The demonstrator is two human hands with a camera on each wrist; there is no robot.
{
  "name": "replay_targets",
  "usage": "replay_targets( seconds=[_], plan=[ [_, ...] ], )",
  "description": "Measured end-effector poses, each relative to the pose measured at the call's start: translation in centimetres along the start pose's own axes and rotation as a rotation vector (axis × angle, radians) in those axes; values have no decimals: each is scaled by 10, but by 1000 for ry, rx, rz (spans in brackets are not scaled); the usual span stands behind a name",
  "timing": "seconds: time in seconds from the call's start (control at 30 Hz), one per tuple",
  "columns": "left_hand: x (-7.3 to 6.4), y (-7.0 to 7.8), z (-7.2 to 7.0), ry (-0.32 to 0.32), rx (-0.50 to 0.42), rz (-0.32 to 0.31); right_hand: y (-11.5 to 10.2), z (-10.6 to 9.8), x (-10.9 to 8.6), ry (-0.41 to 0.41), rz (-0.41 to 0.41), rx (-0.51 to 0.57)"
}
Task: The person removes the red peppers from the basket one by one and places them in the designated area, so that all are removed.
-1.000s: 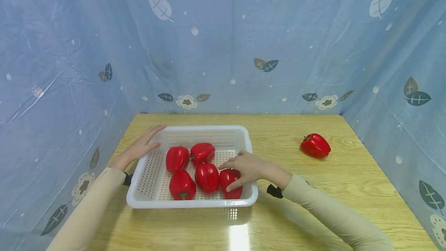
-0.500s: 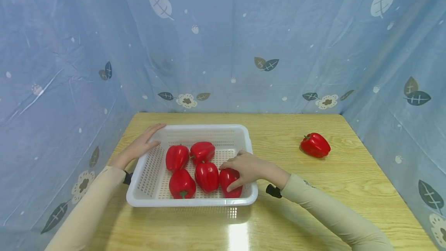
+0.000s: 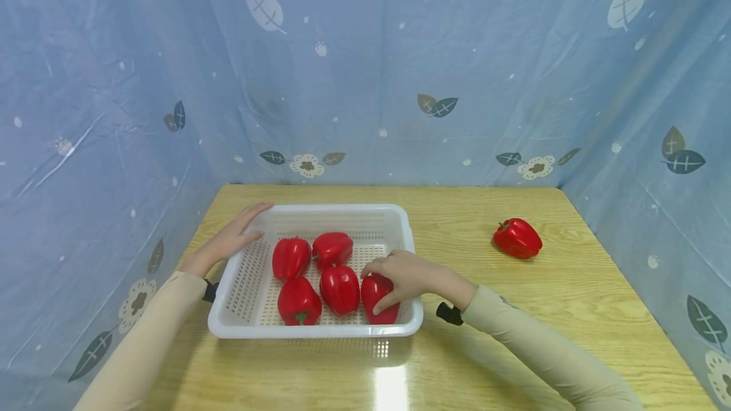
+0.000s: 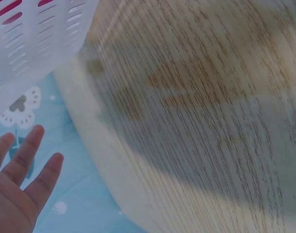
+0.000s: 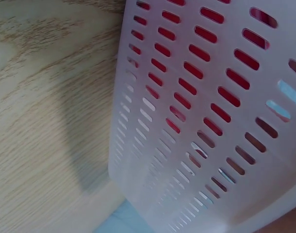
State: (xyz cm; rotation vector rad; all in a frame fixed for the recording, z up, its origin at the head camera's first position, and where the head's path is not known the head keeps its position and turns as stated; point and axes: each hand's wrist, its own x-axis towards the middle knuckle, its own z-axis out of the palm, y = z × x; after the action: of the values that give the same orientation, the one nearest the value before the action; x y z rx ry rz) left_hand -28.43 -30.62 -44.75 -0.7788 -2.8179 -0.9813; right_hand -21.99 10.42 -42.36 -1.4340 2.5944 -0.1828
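A white slotted plastic basket stands on the table, holding several red bell peppers. My right hand reaches over its right side and grips the rightmost bell pepper, fingers bent over the far side and thumb on the near side. Beside that one sits another red bell pepper. At the basket's left rim lies my left hand, fingers extended and thumb apart. The left wrist view shows those spread fingers close to the basket wall. In the right wrist view, the slotted wall hides most of the right hand.
A single red bell pepper lies on its side on the wooden table, to the right of the basket. Blue patterned curtains hang behind the table and along both sides.
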Motion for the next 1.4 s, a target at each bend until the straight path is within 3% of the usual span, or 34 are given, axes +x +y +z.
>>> replay_targets(
  seconds=[0.4,0.8,1.4],
  plan=[
    [0,-4,2,2,1,2,0,-9,-6,53,18,77],
    [-1,-1,1,-4,3,-14,4,-27,-17,180,19,176],
    [0,-2,1,-2,-3,-4,9,-49,-45,336,95,308]
  ],
)
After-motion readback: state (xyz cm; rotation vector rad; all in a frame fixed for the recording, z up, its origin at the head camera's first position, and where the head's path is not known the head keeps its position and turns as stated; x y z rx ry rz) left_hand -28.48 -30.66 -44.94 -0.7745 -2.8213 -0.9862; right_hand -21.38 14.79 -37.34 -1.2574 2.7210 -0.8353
